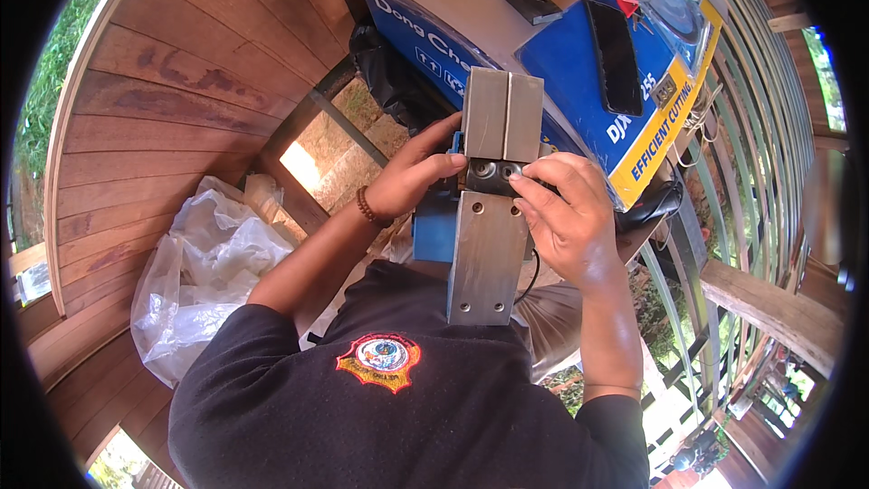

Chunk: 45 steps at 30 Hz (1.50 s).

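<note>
My left grip (422,168) clasps the metal-plated tool (489,254); my right grip (570,217) touches its drum (494,184), whether pinching I cannot tell. Beyond the tool: a white-lettered blue box (563,62).

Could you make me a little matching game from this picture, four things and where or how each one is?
1. Right hand
2. Black phone
3. Clear plastic
4. Beaded bracelet

A. Crumpled, at the picture's left
B. Around the left wrist
C. At the dark part between two metal plates
D. Lying on the blue carton

Pairs: 1-C, 2-D, 3-A, 4-B
</note>
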Motion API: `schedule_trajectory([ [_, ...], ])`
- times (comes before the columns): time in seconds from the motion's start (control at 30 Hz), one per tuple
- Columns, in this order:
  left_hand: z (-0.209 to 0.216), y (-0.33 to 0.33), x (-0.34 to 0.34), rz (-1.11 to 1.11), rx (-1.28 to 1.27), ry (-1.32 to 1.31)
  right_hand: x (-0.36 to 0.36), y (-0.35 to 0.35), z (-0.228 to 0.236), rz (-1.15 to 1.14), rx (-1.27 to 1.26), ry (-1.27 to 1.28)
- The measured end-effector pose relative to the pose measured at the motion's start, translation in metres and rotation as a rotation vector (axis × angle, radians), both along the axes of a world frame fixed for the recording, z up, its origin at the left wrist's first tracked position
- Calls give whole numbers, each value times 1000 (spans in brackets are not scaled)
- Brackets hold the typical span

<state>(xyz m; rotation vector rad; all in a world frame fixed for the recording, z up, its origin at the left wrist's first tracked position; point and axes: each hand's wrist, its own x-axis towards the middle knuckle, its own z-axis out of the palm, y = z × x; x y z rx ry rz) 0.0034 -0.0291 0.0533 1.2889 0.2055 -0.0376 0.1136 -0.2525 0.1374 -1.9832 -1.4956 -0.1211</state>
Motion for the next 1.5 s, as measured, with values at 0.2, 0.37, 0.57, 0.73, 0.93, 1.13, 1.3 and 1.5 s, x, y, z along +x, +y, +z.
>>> schedule_trajectory([
  [0.2, -3, 0, -1, 16, -34, -9, 2, 2, -1, 1, 9, -12],
  [0.37, -2, 0, -1, 0, -20, 25, 2, 4, -5, -10, 10, -50],
  [0.57, -1, 1, -1, 7, -46, 24, -7, 3, -5, -80, -21, -47],
  [0.73, -1, 1, -1, -5, -52, 41, -16, 7, -7, -148, -15, -3],
  [0.93, -3, 0, -1, 15, -59, 56, -20, 11, -2, -199, -31, 107],
  [1.13, -7, 1, 1, 13, -11, 28, -19, 15, -1, -203, -46, 105],
  [1.3, -8, 1, 0, 12, -35, 48, -20, 17, -5, -213, -33, 90],
  [1.5, -3, 0, -1, 14, -36, 48, -24, 18, -8, -231, -41, -18],
])
